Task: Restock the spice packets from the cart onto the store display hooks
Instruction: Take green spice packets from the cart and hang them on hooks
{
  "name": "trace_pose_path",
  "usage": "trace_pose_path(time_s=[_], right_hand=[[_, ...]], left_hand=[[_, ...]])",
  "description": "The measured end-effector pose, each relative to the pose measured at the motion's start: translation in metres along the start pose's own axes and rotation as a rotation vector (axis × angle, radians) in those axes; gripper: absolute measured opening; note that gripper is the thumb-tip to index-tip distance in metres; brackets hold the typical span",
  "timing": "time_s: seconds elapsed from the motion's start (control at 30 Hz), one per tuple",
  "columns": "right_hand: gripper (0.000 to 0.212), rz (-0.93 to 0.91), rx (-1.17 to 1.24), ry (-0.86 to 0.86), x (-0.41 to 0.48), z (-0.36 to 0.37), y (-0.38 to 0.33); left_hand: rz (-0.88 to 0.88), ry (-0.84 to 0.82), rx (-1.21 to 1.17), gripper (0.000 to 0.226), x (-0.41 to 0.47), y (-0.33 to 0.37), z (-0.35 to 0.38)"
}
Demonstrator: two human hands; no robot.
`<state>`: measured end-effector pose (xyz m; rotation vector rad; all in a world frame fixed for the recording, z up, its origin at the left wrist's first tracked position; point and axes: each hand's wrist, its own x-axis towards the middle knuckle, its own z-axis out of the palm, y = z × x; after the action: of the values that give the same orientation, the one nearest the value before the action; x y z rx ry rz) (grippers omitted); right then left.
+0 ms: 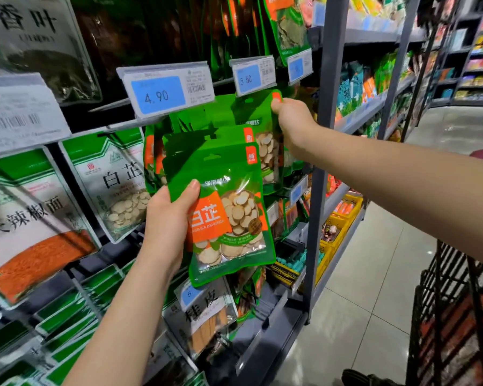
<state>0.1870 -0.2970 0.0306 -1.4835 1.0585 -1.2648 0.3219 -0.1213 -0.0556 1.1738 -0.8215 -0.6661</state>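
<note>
Gripping the front packet (234, 218) by its left edge, the left hand (165, 218) has its thumb on the front and its fingers behind. More green packets sit right behind it. The right hand (293, 121) pinches the top right corner of the back packet (265, 151), just under the 5.50 tag (253, 76). Whether that one is on a hook cannot be told. White packets (117, 185) hang to the left, below the 4.90 tag (162, 90). A dark wire cart (441, 316) stands on the right.
</note>
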Motion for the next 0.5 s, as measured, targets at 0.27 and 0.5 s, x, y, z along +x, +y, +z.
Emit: trace_pose_path(time_s=[0.27, 0.5], right_hand=[[0.035, -0.006, -0.004, 0.011, -0.0028, 0.006, -0.0072], [0.029, -0.004, -0.109, 0.027, 0.0059, 0.0058, -0.0086]], left_hand=[[0.038, -0.005, 0.021, 0.015, 0.0009, 0.0051, 0.0031], [0.045, -0.028, 0.044, 0.009, -0.0017, 0.0074, 0.0046]])
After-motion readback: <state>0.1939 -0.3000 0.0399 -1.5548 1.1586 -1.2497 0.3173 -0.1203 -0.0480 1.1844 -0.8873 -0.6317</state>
